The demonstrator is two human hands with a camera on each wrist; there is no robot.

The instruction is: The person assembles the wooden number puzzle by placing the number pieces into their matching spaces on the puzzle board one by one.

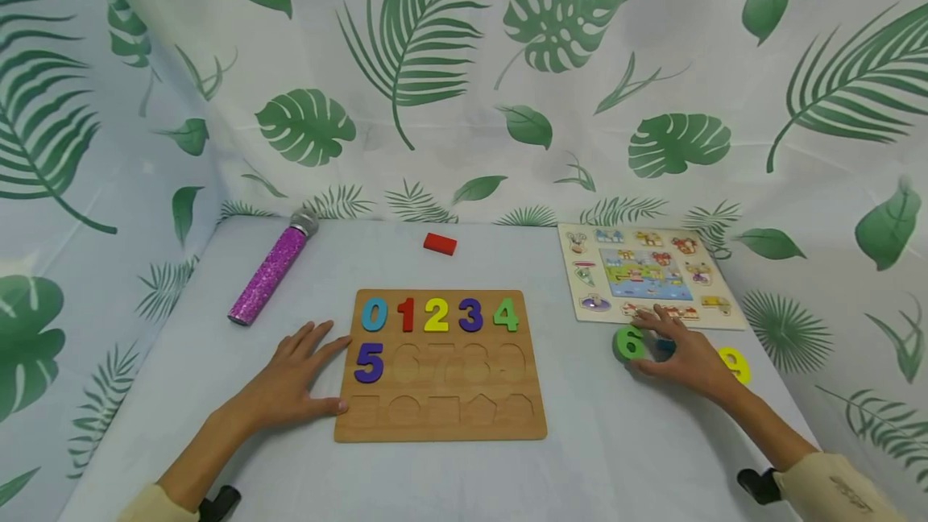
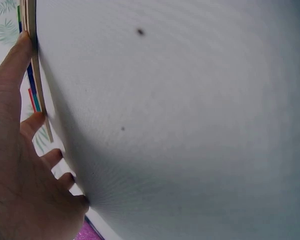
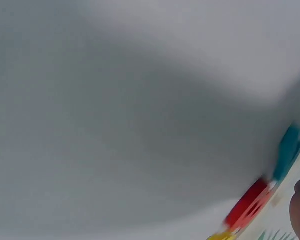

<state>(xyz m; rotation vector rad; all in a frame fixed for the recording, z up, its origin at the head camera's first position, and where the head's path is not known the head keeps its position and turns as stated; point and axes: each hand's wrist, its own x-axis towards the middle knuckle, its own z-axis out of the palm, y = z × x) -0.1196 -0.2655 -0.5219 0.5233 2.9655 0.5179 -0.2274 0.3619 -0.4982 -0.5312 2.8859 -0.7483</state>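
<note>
A wooden number board (image 1: 464, 423) lies on the table with the digits 0 to 4 in its top row and a purple 5 (image 1: 370, 363) below. My left hand (image 1: 286, 385) is spread at its left edge, thumb and index fingertip touching the side; the left wrist view shows the hand (image 2: 20, 165) along the board's edge (image 2: 35, 60). To the right, my right hand (image 1: 689, 357) pinches a green 6 (image 1: 627, 342) between thumb and fingers. Beneath that hand a dark blue-teal piece (image 1: 663, 346) is partly hidden. A yellow 9 (image 1: 735, 365) lies beside the wrist.
A picture puzzle board (image 1: 587, 308) lies at the back right, just beyond the right hand. A glittery purple microphone (image 1: 271, 274) lies at the back left, and a red block (image 1: 440, 244) at the back middle. The right wrist view also shows a red piece (image 3: 247, 207).
</note>
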